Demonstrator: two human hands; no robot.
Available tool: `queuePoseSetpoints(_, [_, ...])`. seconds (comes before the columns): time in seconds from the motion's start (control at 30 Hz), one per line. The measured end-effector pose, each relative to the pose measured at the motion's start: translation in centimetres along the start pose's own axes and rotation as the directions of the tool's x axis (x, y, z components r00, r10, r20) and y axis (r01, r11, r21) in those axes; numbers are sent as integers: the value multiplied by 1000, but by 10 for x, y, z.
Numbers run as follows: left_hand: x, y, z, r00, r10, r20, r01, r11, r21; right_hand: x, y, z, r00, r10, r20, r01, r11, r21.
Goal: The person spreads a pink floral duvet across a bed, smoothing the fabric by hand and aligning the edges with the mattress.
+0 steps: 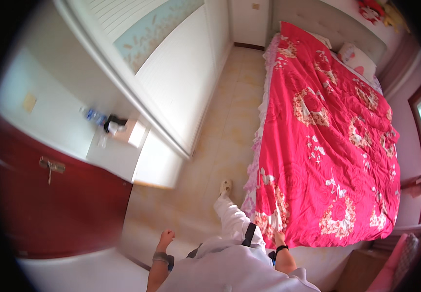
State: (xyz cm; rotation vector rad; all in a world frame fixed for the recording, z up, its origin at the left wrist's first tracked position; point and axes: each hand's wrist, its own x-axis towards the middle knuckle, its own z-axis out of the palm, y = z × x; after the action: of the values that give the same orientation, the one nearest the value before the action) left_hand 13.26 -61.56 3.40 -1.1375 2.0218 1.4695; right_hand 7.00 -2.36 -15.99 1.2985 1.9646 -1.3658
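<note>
My left hand (166, 237) hangs over the floor at my left side, fingers curled in, with nothing visible in it. A band and a dark device sit on that wrist. My right hand (279, 238), a black band on its wrist, is at the near left corner of a red floral quilt (305, 157). Its fingers overlap the quilt's edge; whether they grip the cloth or only pass in front cannot be made out. The quilt lies wrinkled over the bed, above a lace-edged pale bed skirt (255, 171). One foot in a cream shoe (226, 187) is ahead of me.
Tiled floor (228, 109) runs between the bed and white sliding wardrobe doors (177, 69). To the left are a red door (60, 208) with a handle (51, 166) and a low white cabinet (113, 157) bearing a bottle (96, 116). Pillows (358, 60) lie by the headboard (312, 22).
</note>
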Motion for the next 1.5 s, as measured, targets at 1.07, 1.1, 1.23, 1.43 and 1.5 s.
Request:
queuePoseSetpoints(1.07, [619,908,110,79,-622,779,-561,618,551,123,-841,290,873,-225,433,370,884,-286])
queuePoseSetpoints(1.1, [634,955,130,172,-630,757,-583,554,594,152,-867,295,879,-285,382,371,912,-173])
queuePoseSetpoints(1.23, [704,1037,188,217,-510,832,-633,575,518,204,-948,294,881,-430,197,432,901,35])
queuePoseSetpoints(1.43, [731,1174,268,304,-486,819,-569,598,565,226,-1006,246,979,-85,186,16,938,345])
queuePoseSetpoints(1.5, [738,1237,289,256,-594,762,-669,460,584,221,-1035,235,982,-45,186,-32,920,391])
